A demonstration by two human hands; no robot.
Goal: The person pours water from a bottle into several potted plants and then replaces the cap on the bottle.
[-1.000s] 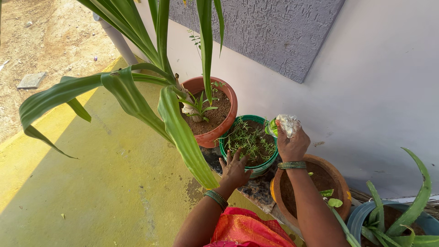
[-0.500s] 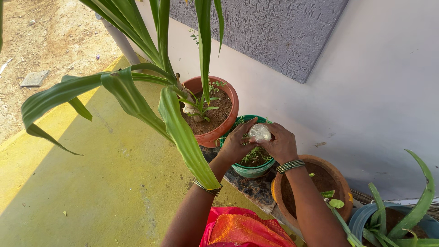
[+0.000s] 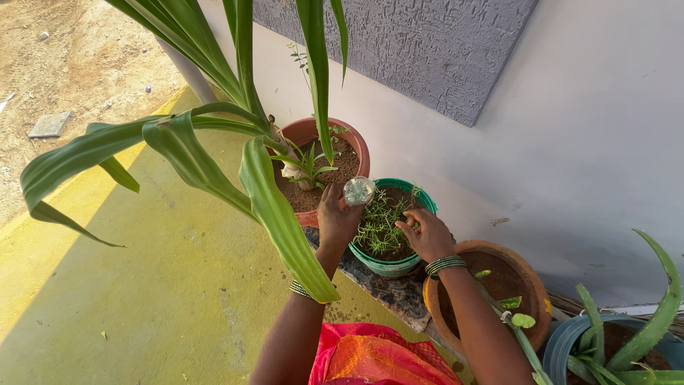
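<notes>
Now left hand (image 3: 335, 217) gripping clear bottle (image 3: 358, 190) — right hand (image 3: 427, 234) beside, over green pot (image 3: 388, 265)

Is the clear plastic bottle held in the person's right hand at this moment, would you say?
No, the left hand grips the clear bottle, while the right hand rests open over the green pot.

The left hand (image 3: 337, 217) is gripping a clear plastic bottle (image 3: 358, 190) above the green pot (image 3: 388, 265), while the right hand (image 3: 426, 234) is touching its wispy herb (image 3: 377, 222).
</notes>
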